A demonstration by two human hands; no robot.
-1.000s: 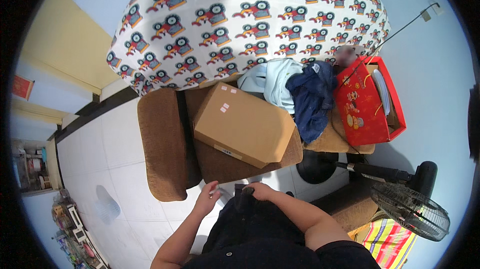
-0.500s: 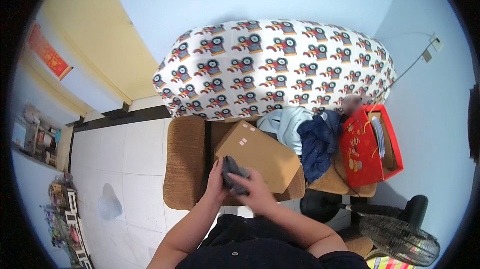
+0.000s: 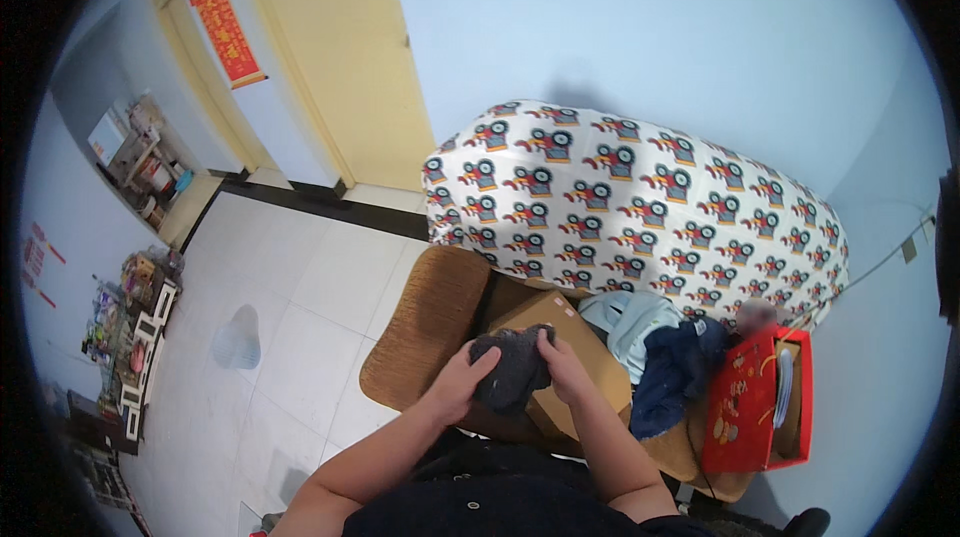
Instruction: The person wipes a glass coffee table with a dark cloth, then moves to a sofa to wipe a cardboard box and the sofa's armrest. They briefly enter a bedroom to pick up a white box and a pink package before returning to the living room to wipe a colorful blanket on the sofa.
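A dark grey piece of fuzzy cloth (image 3: 510, 367) is stretched between my two hands, above the brown sofa; its exact kind does not show. My left hand (image 3: 460, 377) grips its left side, thumb on top. At its upper right edge, my right hand (image 3: 568, 372) pinches it. Just beyond and partly under my hands lies a closed cardboard box (image 3: 605, 377) on the sofa seat. Beside the box are a crumpled light blue garment (image 3: 632, 329) and a navy blue one (image 3: 672, 377).
A tractor-print cover (image 3: 640, 197) drapes the sofa's back, and its brown armrest (image 3: 425, 322) stands left of my hands. At the right sits an open red carton (image 3: 740, 402) with papers. White floor tiles (image 3: 310, 287) extend left toward a cluttered shelf (image 3: 145, 337).
My view has turned left and the fan has mostly left it. The cloth, bunched between my hands before, is now spread wider, my right hand having moved to its upper right edge.
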